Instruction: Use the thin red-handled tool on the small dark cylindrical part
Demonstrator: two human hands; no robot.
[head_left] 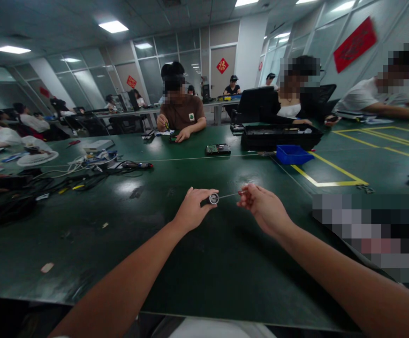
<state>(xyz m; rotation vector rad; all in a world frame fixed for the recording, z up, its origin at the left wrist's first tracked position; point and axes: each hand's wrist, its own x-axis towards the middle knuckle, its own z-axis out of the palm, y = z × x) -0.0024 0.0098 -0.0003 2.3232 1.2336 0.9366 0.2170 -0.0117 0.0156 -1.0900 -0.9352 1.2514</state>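
From my end: left hand (192, 210) is clamped on a dark cylinder (213, 199), its silver end up above the desk (204, 277); right hand (266, 209) pinches a thin rod (229, 195) reaching the cylinder's rim. Hands are apart. I'd guess we're mid-work on that end; can't tell if the rod's inside. Next move probably wants a steady left grip. Count: one cylinder, one rod, one blue bin (293, 154).

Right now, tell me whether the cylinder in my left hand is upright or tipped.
Tipped: the left hand holds the cylinder with its round silver end facing the camera.
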